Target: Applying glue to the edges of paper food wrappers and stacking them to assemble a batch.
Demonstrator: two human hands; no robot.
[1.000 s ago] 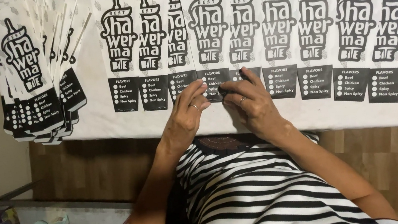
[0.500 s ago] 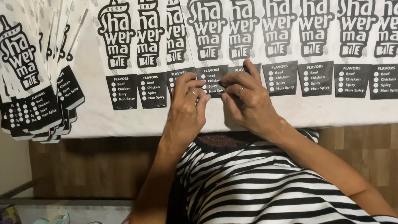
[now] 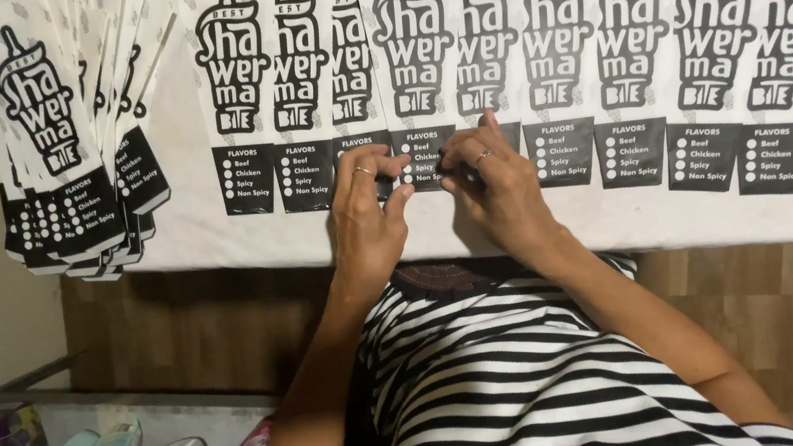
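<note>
Pinching one black-and-white printed bag (image 3: pixel 416 79), left hand (image 3: pixel 368 218) and right hand (image 3: pixel 495 186) meet.

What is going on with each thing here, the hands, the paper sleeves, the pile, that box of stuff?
Left hand: fingers pinching the bottom edge of one sleeve.
Right hand: fingers pinching the same edge.
Held sleeve: flat, in the row.
Row of printed paper sleeves: laid flat, overlapping side by side.
Fanned pile of sleeves: stacked, spread out, at the left.
Box: open, holding bottles and packets.

Black-white striped top; ringed hands (image 3: pixel 369 206), (image 3: pixel 493 186).
</note>
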